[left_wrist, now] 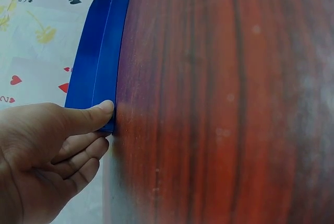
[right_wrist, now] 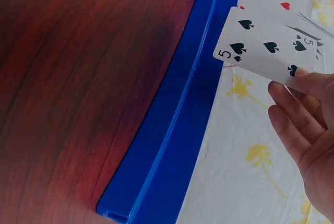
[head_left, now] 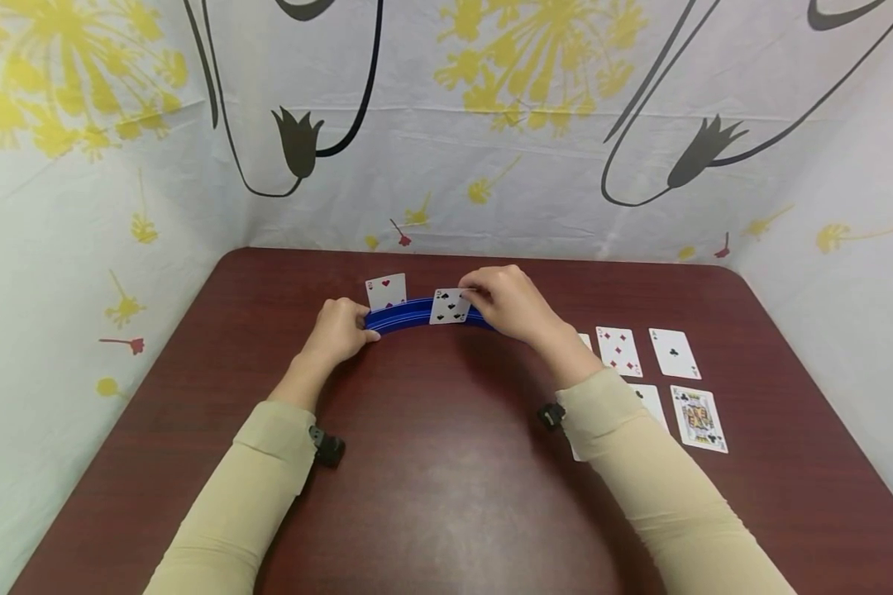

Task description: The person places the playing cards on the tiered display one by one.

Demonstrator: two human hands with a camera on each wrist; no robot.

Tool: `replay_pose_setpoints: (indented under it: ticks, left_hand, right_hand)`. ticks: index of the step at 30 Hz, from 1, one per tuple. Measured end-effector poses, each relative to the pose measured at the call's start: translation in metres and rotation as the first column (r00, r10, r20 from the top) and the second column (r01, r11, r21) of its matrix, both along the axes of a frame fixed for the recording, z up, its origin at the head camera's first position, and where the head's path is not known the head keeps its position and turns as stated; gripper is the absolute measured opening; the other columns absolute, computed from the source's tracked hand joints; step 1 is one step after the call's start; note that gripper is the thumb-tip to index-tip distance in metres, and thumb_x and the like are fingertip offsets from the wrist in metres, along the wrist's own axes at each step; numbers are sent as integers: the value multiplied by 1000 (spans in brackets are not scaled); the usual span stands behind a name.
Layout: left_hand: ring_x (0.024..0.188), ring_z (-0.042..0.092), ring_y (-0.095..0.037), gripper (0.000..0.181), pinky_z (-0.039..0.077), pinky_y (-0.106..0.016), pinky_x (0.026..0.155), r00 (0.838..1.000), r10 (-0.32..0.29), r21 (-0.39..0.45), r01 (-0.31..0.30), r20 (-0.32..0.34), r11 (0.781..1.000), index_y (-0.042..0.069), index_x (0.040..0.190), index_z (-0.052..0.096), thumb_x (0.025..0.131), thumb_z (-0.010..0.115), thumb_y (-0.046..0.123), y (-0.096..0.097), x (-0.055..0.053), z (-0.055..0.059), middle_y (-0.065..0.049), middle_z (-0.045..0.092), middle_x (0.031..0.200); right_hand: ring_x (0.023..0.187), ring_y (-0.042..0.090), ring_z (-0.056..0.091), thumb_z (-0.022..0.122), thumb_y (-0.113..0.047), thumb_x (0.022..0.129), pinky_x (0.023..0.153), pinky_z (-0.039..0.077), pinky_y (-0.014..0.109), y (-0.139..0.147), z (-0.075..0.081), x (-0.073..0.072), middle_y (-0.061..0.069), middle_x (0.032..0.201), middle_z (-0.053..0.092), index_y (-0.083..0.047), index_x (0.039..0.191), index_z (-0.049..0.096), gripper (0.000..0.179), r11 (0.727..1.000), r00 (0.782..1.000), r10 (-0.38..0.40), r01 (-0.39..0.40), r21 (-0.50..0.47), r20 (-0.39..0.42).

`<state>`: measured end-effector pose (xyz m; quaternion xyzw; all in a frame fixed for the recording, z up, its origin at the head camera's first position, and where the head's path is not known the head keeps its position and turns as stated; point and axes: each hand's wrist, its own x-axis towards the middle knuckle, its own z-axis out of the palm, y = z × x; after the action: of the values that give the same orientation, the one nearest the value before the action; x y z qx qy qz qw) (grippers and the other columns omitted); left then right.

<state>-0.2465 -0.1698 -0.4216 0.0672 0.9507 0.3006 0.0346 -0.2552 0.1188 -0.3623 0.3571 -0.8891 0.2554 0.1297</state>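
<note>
In front of the rack (head_left: 409,313) lies the bare near part of the surface (head_left: 432,496). To the rack's right, nearer the person, the king (head_left: 699,419) lies face up; behind it, also right of the rack, are the ace (head_left: 675,354) and the diamond card (head_left: 619,350).

The left hand (head_left: 336,329) pinches the rack's left end, thumb on the front. The rack looks light, stiff and smooth, likely to slide if nudged, so its end seems a sound hold.

The right hand (head_left: 509,299) pinches the five (head_left: 448,307) by its upper right corner, over the middle of the rack; whether its lower edge sits in the slot I cannot tell. The card should be light, springy and slick, easily creased; a soft grip high on it leaves the bottom edge free.

The two (head_left: 387,292) stands at the rack's left part, slightly tilted. Beyond the rack hangs patterned cloth (head_left: 417,165).
</note>
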Motion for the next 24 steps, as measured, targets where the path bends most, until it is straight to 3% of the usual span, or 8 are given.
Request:
replay_pose_setpoints:
  ticks: [14, 24]
  left_hand:
    - [98, 68, -30, 41, 55, -46, 89, 1000, -6, -24, 5, -20, 1000, -6, 122, 71, 87, 82, 12, -1, -3, -1, -22, 73, 105]
    - [97, 62, -29, 37, 55, -43, 88, 1000, 9, -36, -9, 1, 999, -4, 118, 73, 87, 82, 15, 1, -4, -1, -20, 74, 103]
  right_hand:
    - [85, 20, 71, 70, -7, 96, 76, 56, 36, -17, -5, -1, 9, 96, 75, -3, 102, 77, 10, 1000, 1000, 6, -6, 5, -29]
    - [87, 20, 71, 69, -10, 97, 77, 57, 36, -34, -6, 0, 8, 100, 76, -4, 105, 77, 12, 1000, 1000, -8, 8, 11, -27]
